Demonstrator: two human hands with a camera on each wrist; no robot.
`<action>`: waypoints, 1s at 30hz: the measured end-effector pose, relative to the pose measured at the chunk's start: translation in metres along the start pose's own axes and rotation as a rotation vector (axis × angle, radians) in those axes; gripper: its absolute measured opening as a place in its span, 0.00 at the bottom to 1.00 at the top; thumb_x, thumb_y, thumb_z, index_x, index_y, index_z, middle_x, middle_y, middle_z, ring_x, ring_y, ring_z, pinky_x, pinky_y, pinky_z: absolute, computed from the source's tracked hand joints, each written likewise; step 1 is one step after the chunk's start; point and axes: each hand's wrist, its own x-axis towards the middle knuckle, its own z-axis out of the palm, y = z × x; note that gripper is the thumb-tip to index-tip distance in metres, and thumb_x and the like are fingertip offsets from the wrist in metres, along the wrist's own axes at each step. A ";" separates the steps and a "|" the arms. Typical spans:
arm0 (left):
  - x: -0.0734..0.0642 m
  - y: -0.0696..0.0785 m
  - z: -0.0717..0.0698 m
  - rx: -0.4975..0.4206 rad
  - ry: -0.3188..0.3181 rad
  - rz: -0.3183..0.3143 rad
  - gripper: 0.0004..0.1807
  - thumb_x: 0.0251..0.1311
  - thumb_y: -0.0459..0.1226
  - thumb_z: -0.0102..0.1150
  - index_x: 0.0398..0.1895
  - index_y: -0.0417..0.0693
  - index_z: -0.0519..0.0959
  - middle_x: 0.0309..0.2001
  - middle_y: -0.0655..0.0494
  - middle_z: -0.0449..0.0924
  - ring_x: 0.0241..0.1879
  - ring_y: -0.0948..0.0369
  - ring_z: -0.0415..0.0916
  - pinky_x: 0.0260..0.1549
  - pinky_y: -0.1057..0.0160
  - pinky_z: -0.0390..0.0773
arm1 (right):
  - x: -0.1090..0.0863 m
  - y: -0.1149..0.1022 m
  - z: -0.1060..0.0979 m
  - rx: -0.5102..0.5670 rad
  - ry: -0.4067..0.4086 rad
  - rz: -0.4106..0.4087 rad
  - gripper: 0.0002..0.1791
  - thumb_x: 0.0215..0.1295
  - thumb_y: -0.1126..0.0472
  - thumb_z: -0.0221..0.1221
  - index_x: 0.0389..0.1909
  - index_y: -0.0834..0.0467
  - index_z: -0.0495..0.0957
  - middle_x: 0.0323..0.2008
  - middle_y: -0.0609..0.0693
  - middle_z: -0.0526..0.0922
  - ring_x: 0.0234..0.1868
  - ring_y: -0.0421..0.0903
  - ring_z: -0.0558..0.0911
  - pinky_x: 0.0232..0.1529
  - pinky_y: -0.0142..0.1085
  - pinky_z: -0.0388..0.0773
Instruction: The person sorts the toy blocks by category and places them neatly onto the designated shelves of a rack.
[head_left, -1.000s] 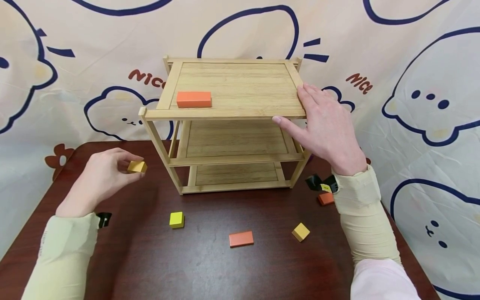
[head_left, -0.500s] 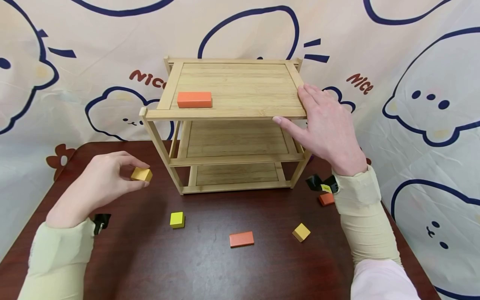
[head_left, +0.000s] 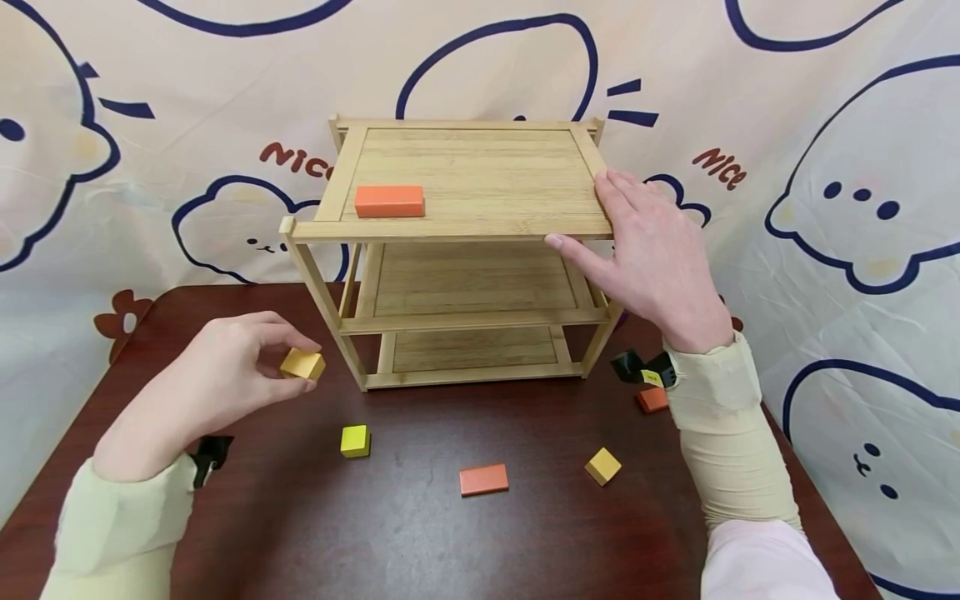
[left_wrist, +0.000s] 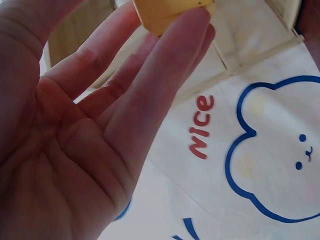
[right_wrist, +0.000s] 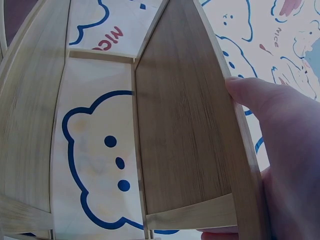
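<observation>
My left hand [head_left: 217, 375] pinches a yellow-orange wooden block [head_left: 302, 364] between thumb and fingertips, above the table to the left of a three-tier wooden shelf [head_left: 480, 225]. The left wrist view shows the same block [left_wrist: 170, 12] at its top edge, partly cut off. At the shelf's front right corner, my right hand [head_left: 660, 250] holds the top board, thumb against the front edge and fingers over the right side. From below, the right wrist view shows the thumb [right_wrist: 255, 95] on that edge. An orange-red block [head_left: 389, 202] lies on the top board, near its front left.
On the dark table [head_left: 390, 542] lie a bright yellow cube [head_left: 356, 442], a red flat block [head_left: 483, 480] and a yellow-orange cube [head_left: 603, 467]. Another red block [head_left: 652, 399] is partly hidden by the right wrist. A patterned cloth [head_left: 480, 58] hangs behind.
My left hand, with the yellow-orange block, has moved to the right and lower in the head view, closer to the shelf's left leg. The right hand stays in place.
</observation>
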 end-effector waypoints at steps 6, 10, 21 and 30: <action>0.000 0.015 0.000 0.011 0.024 0.092 0.18 0.41 0.32 0.83 0.38 0.47 0.89 0.36 0.60 0.83 0.32 0.62 0.77 0.30 0.59 0.82 | 0.000 0.000 0.000 0.000 0.000 0.000 0.54 0.65 0.22 0.46 0.78 0.60 0.59 0.76 0.59 0.60 0.71 0.64 0.66 0.61 0.61 0.69; 0.001 0.023 0.001 0.013 0.061 0.154 0.18 0.40 0.32 0.83 0.38 0.47 0.89 0.36 0.61 0.83 0.32 0.64 0.78 0.31 0.57 0.81 | 0.000 -0.001 0.000 0.001 -0.003 0.003 0.54 0.65 0.22 0.46 0.78 0.59 0.59 0.76 0.59 0.60 0.71 0.64 0.66 0.61 0.62 0.69; 0.011 0.036 0.008 -0.011 0.111 0.256 0.20 0.42 0.31 0.83 0.43 0.44 0.89 0.42 0.54 0.84 0.39 0.56 0.83 0.32 0.55 0.81 | 0.000 -0.001 -0.001 0.004 -0.004 0.004 0.54 0.65 0.22 0.46 0.79 0.59 0.59 0.76 0.59 0.60 0.71 0.64 0.66 0.61 0.62 0.68; 0.024 0.047 0.012 -0.041 0.075 0.224 0.20 0.45 0.28 0.80 0.45 0.39 0.87 0.44 0.49 0.83 0.38 0.56 0.84 0.33 0.55 0.85 | 0.000 -0.001 -0.001 0.006 -0.003 0.010 0.54 0.65 0.23 0.46 0.79 0.59 0.58 0.76 0.59 0.60 0.72 0.63 0.64 0.62 0.62 0.67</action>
